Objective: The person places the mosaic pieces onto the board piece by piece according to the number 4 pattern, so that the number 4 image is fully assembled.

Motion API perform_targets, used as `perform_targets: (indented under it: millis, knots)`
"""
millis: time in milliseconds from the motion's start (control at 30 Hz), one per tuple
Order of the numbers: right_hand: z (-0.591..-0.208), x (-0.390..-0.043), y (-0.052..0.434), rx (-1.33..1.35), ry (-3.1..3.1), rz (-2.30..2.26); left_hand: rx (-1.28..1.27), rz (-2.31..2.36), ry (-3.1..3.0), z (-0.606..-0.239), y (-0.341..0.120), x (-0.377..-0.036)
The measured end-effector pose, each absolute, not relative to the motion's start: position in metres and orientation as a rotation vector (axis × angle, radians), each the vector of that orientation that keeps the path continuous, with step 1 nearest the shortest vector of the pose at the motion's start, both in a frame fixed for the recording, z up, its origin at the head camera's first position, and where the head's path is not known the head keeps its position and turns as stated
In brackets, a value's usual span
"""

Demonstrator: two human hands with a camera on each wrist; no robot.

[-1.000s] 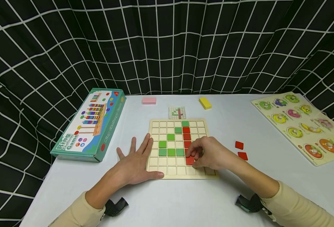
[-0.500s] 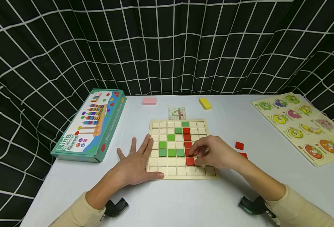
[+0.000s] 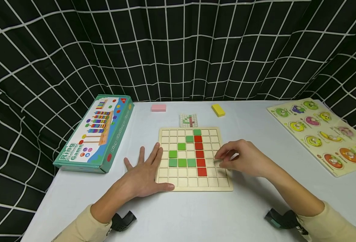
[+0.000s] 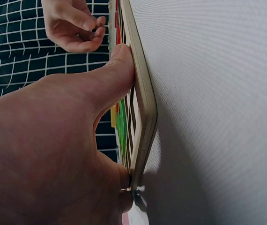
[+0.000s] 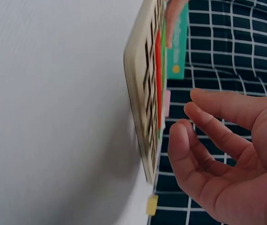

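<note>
White tabletop (image 3: 256,127) with a black white-gridded curtain (image 3: 178,47) behind. The square pale wooden grid board (image 3: 193,184) sits mid-table and serves as the landmark.

On the board there is a red tile column (image 3: 200,154) of five, running from the second row down, right of centre. Green tiles (image 3: 181,162) form a diagonal plus a short row just left of that column.

Left hand (image 3: 144,174): flat on the table against the board's left edge, fingers straight and spread, thumb laid along the near-left corner — the left wrist view confirms the thumb (image 4: 119,70) pressing on the frame. It holds nothing.

Right hand (image 3: 244,159): over the board's right edge, fingers loosely curled with thumb and forefinger close together. The right wrist view shows the palm empty. It is not touching any tile.

Beyond the board's far edge lie a small printed pattern card (image 3: 188,120), a pink block (image 3: 158,108) and a yellow block (image 3: 218,110). A teal ring-game box (image 3: 96,134) lies well to the left and a pale animal peg puzzle (image 3: 320,132) well to the right. I can't see any loose red tiles right of the board — the hand covers that spot.

My read is that the step in hand is fetching the next tile:
- keep the left palm braced so the board doesn't slide
- pinch a tile by its edges and check the cell against the card
- lower it flat into the cell, since a tilted tile will catch the dividers
</note>
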State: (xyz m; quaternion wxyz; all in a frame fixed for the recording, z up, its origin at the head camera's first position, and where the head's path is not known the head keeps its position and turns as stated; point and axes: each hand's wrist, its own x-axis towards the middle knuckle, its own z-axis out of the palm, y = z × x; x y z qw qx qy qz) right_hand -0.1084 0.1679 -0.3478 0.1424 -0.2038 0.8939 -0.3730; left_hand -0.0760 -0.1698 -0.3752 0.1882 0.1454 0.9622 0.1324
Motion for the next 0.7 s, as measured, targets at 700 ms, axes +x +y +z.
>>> perform_targets:
  millis: [700]
  knots:
    - [-0.333,-0.118,0.228,-0.416,2.747,-0.948,0.403,0.361,2.703,-0.375,-0.17,-0.077]
